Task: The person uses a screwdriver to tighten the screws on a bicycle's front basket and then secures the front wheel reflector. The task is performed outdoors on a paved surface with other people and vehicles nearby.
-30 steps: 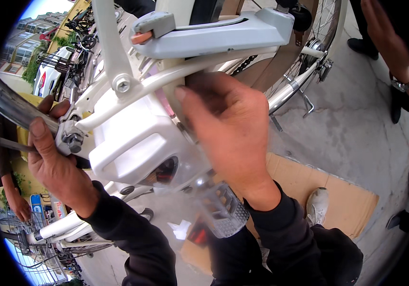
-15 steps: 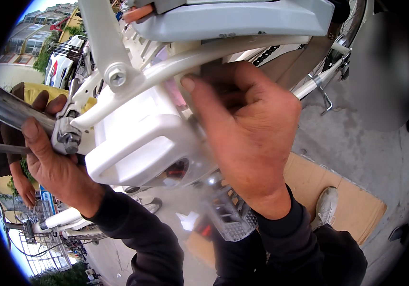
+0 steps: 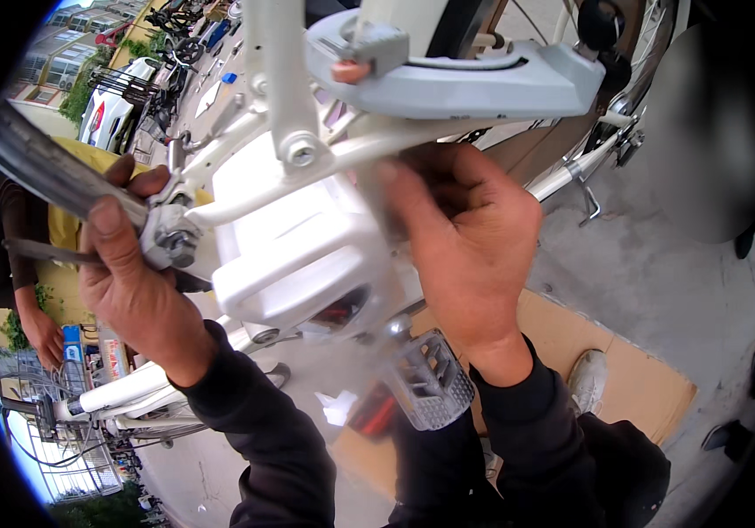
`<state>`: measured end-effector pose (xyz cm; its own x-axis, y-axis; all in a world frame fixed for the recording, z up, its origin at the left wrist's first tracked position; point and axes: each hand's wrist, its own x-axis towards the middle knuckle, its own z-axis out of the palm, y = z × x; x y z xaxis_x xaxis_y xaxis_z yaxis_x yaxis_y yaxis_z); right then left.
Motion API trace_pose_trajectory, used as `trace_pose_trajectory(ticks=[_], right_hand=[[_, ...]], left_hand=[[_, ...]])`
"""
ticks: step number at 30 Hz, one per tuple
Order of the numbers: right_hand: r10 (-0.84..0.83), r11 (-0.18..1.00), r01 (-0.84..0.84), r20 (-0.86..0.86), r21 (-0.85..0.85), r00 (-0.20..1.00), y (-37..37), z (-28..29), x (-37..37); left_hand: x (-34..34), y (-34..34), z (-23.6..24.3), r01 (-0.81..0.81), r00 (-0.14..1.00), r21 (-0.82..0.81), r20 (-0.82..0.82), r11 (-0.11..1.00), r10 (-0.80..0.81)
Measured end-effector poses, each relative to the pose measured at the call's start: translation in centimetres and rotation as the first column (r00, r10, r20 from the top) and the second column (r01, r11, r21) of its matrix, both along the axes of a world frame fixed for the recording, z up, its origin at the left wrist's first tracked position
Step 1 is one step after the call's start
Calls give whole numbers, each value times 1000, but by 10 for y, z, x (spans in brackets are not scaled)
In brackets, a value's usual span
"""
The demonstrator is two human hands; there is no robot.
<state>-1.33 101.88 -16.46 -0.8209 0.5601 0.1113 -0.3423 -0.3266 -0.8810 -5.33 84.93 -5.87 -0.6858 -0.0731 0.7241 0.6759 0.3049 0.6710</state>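
My left hand is wrapped round a silver metal tube, close to the bolted clamp where it meets the white bicycle frame. Below the frame tube sits a white plastic housing with a loop-shaped edge. To its right, my right hand has its fingers curled in behind the frame; the thumb is blurred and whatever the fingertips hold is hidden. A grey wheel lock lies above that hand. Under the housing hangs a clear-grey pedal.
Flattened cardboard covers part of the concrete, with my shoe on it. A red-and-black object lies by the pedal. Another person's hand hangs at the left. Parked bicycles and a white car stand beyond.
The frame, housing and clamp appear farther right, with my left hand still on the tube. The wheel lock sits lower in view. My right hand stays curled behind the frame, its thumb shifted slightly right.
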Motion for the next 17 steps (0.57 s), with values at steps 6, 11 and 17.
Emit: trace_pose_trajectory(ticks=[6, 11, 17], right_hand=[[-30, 974, 3, 112, 228, 993, 2, 17, 1], [43, 980, -71, 153, 186, 987, 13, 21, 3], [159, 966, -210, 296, 149, 942, 24, 33, 5]], left_hand=[[4, -6, 7, 50, 996, -113, 80, 992, -42], [0, -6, 9, 80, 987, -122, 147, 989, -62], [-1, -20, 12, 178, 967, -179, 213, 968, -139]])
